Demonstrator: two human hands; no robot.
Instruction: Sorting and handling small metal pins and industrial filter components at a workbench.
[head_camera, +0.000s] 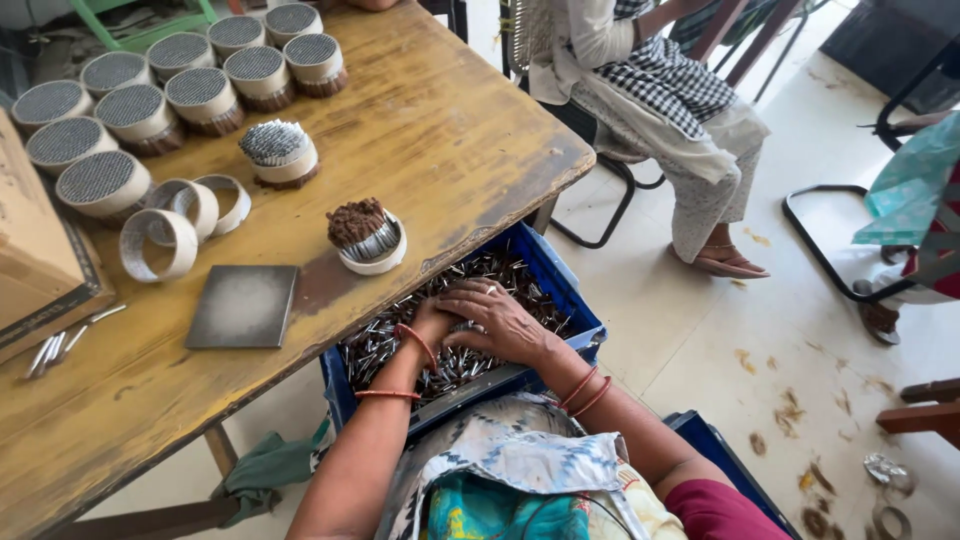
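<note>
The little shiny metal sticks (400, 340) lie in a big heap inside the blue crate (560, 285). The crate sits on the person's lap, pushed up against the edge of the wooden table (440, 130).

Both hands are down in the heap. The right hand (500, 320) lies flat on top with its fingers spread wide. The left hand (432, 322) is dug in beside it, touching the right one. Its fingers are hidden, so I cannot tell if it holds any sticks.

The sticks look thin and may be pointy, so I think one could poke a finger if the hands push down hard. A fast scoop could also fling some over the low crate wall and onto the floor. The crate rests on knees only, so a bump could tip it and spill the lot.

On the table, near the crate, stands a white ring (368, 240) half full of brown-tipped sticks. A lifted elbow could knock it over. A grey square plate (243, 306) lies close by. Farther back stand many full round bundles (140, 110) and some empty rings (185, 220). Another person (660, 90) sits well apart on a chair.
</note>
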